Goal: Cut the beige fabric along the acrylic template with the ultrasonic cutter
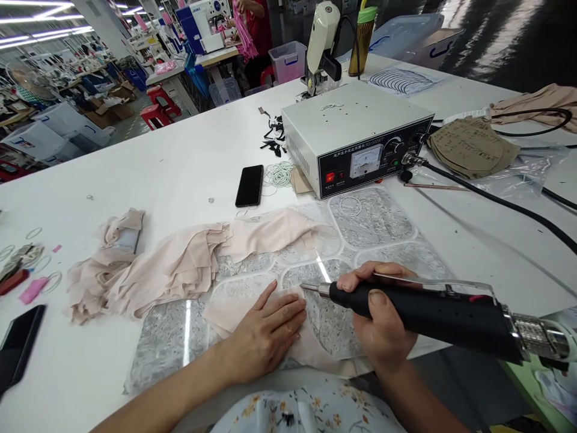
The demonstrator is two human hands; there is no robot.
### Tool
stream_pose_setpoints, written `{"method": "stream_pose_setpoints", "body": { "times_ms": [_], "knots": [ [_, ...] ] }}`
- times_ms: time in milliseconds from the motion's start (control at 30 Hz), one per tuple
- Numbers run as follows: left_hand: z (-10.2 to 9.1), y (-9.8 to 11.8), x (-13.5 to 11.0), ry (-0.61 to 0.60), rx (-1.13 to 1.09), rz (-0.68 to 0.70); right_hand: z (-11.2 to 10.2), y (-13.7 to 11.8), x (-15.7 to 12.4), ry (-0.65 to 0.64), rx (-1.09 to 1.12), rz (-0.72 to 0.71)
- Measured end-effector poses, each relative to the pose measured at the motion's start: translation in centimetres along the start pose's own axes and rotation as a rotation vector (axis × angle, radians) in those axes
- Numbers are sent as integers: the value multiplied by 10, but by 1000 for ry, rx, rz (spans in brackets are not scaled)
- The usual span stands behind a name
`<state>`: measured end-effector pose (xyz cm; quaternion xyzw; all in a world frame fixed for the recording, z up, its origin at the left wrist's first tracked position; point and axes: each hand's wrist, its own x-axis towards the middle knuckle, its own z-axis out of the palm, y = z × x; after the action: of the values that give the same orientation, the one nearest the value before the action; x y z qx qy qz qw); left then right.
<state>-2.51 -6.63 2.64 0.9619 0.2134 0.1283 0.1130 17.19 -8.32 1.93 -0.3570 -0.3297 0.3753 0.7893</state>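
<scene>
The pale pink fabric piece (313, 346) lies on the clear mat (166, 331) at the near edge of the desk (189, 162), directly beneath the left hand (270, 334), its length slanting from the left down toward the lower right. That hand's fingers are extended and slightly spread, flat on the cloth, gripping nothing. The right hand (383, 313) has its fingers wrapped around the black ultrasonic welding handpiece (424, 313), whose long axis runs crosswise, rear end lower right, metal tip (315, 289) pointing left. The tip sits at the fabric's far edge, just beyond the left fingertips; whether it touches the cloth I cannot tell. The left hand is nearer the cloth, and the right hand stands to its right.
</scene>
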Motion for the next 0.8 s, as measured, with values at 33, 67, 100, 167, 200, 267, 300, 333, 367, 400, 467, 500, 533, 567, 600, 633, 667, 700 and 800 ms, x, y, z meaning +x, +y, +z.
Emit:
{"method": "stream_pose_setpoints", "body": {
  "times_ms": [33,67,100,167,200,267,300,333,367,400,467,500,533,567,600,633,667,700,800],
  "knots": [
    [0,0,0,-1,6,3,0,0,0,1,2,0],
    [1,-1,-1,-5,12,7,1,0,0,4,3,-1],
    [1,-1,-1,-10,19,12,1,0,0,10,5,-3],
    [2,-1,-2,-19,28,20,1,1,1,14,6,-14],
    [2,-2,-2,-21,29,23,1,1,2,13,6,-24],
    [2,-2,-3,-18,28,24,1,2,3,8,4,-39],
    [2,-2,-3,-14,26,25,1,2,3,3,5,-44],
    [2,-2,-3,-10,25,25,0,2,3,3,5,-46],
    [2,-2,-3,-6,25,26,0,2,4,5,5,-46],
    [2,-2,-4,-3,25,26,0,2,4,5,5,-46],
    [3,-2,-4,1,26,27,1,2,3,6,0,-43],
    [3,-2,-4,4,26,27,1,1,3,7,-4,-41],
    [4,-2,-4,5,26,26,2,1,3,10,-8,-38],
    [4,-2,-4,8,26,26,2,1,3,15,-9,-38],
    [4,-2,-4,9,24,25,2,1,3,24,-9,-38],
    [4,-3,-4,8,22,25,3,1,3,30,-9,-37],
    [4,-3,-4,8,20,25,2,1,3,35,-6,-34],
    [4,-3,-4,6,17,25,2,1,4,41,3,-29],
    [4,-3,-5,5,10,18,-2,-1,5,50,60,-29]
  ]
}}
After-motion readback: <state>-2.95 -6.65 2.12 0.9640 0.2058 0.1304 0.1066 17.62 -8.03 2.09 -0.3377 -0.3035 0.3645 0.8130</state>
